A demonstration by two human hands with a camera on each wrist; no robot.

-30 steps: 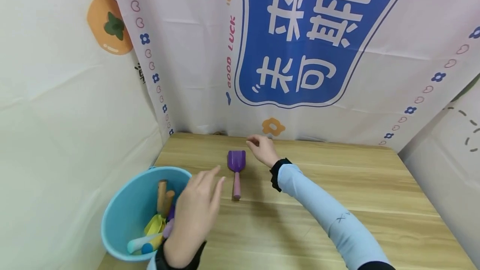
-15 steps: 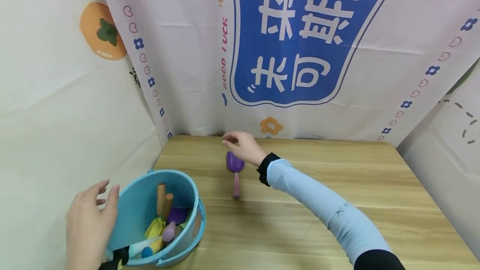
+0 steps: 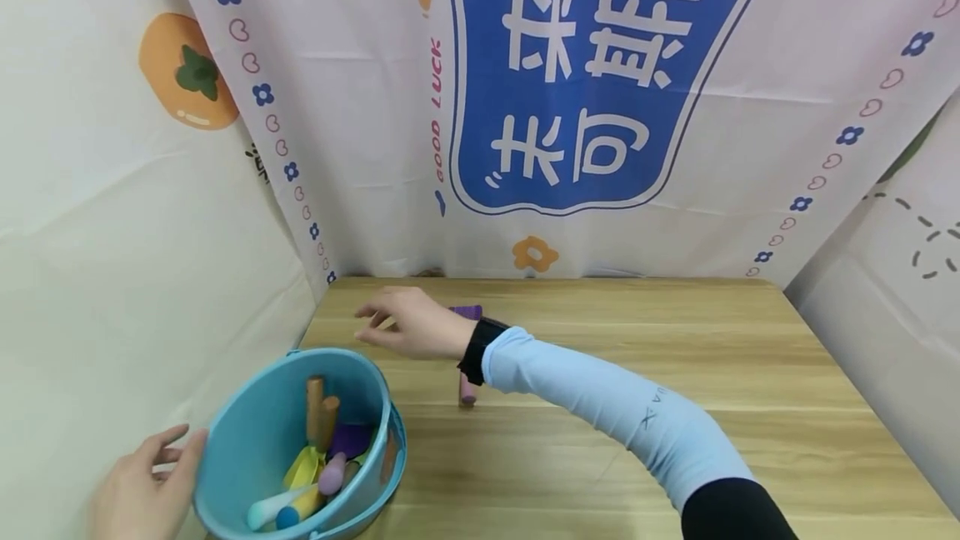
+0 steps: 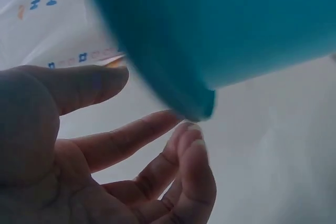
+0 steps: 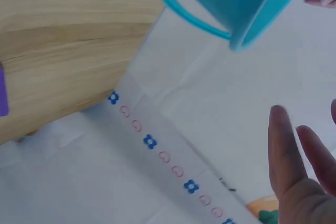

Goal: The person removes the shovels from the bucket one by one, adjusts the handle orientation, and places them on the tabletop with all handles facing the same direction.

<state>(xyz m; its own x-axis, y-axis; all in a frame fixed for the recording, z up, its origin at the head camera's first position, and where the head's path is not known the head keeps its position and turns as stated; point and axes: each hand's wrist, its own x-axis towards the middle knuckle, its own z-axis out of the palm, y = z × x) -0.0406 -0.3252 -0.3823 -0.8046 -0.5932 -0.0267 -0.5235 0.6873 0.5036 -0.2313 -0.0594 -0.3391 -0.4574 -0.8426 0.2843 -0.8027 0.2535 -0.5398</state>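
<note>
A light-blue bucket (image 3: 243, 432) stands at the table's left side in the head view. My left hand (image 3: 146, 486) is beside its left rim, fingers loosely bent; in the left wrist view the fingertips (image 4: 194, 135) are right at the rim (image 4: 202, 106) and the thumb stays apart from it. My right hand (image 3: 412, 323), fingers relaxed and holding nothing, hovers beyond the bucket. Under the right wrist lies a purple toy shovel (image 3: 468, 392), partly hidden by it. Inside the bucket are brown handles (image 3: 315, 411), a yellow scoop (image 3: 303, 469) and a pale-blue handle (image 3: 273, 507).
The wood-grain table (image 3: 637, 390) extends to the right. A printed white cloth (image 3: 390, 107) hangs behind it, and pale cloth walls (image 3: 97, 290) rise at left and right. The bucket's handle (image 3: 390, 482) hangs down on its right side.
My right hand has moved left across the shovel toward the bucket. My left hand has swung from in front of the bucket to its left rim. The shovel has stayed in place.
</note>
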